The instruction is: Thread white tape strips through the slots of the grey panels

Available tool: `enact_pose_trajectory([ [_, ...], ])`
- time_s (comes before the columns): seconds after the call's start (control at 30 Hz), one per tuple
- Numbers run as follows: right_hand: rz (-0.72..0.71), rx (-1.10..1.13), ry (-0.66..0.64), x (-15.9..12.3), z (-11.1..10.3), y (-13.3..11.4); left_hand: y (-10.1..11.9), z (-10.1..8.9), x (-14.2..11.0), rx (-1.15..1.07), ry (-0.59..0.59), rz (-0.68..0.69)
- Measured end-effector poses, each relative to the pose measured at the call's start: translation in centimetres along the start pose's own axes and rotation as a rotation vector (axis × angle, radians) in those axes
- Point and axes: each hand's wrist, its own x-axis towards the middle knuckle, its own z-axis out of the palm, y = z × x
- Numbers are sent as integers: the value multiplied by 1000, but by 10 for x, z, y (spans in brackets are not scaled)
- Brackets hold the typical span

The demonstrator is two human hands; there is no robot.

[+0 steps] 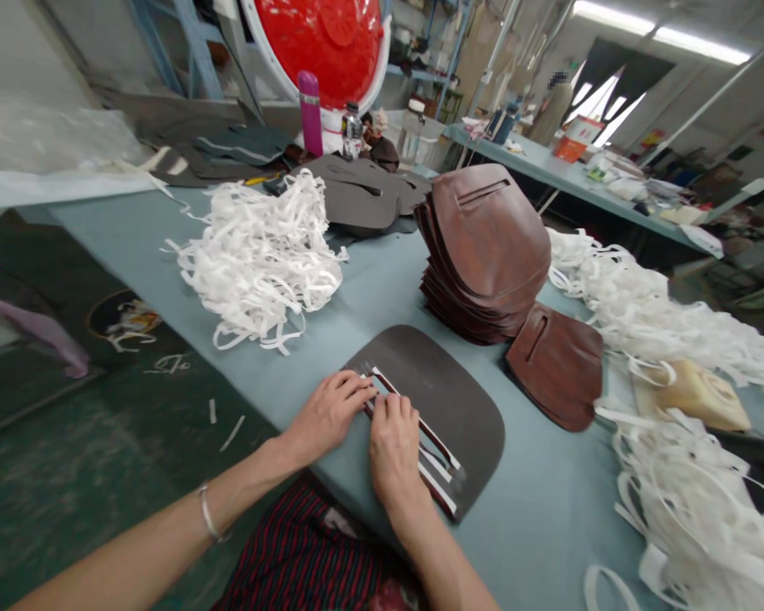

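Head view looks down on a grey-blue tabletop (382, 297), where the left hand (324, 416), a thin metal bangle (208, 513) at its wrist, and the right hand (395, 445) sit side by side. Their fingers (356, 386) are closed on long white strips (420, 423), pressing them against a rounded dark grey leather panel (446, 399), which lies at the tabletop's near edge. The strips run diagonally across the panel. Just beyond it, a single brown leather panel (557, 367) lies beside a tall stack of brown leather panels (484, 255). Tangled heaps of white strips (258, 263) lie farther left and right, with dark grey leather panels (362, 191) behind.
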Motion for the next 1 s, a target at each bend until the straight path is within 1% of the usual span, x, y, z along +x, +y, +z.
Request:
enact_pose_trajectory([
  [0.03,5,-7,2,1,1,-2,0,1,0,6,1,-6],
  [0.1,4,-16,21,-11,3,5,0,2,1,16,1,-11],
  [0.17,-9,-30,58,-41,4,22,-1,4,2,20,-9,-6],
  [0.27,-40,-22,147,-94,0,54,-3,6,1,22,-25,7],
  [0.33,-74,17,195,-120,-3,69,-3,7,1,24,-28,15],
  [0.37,-85,46,203,-128,-4,73,-3,8,1,24,-27,21],
  [0.43,-73,117,182,-137,-6,78,-5,9,2,22,-23,33],
  [0.53,35,268,148,-138,-7,81,-8,10,2,22,-20,50],
  [0.6,122,386,169,-135,-9,85,-9,11,1,24,-19,60],
  [0.67,196,494,197,-132,-11,89,-4,11,1,34,10,43],
  [0.73,263,563,200,-128,-12,93,11,12,2,34,46,17],
  [0.8,326,592,186,-122,-10,96,36,15,3,-16,42,33],
  [0.93,428,575,181,-112,-4,96,95,27,4,-201,-135,160],
  [1.0,482,579,174,-107,-4,96,114,34,4,-240,-185,167],
])
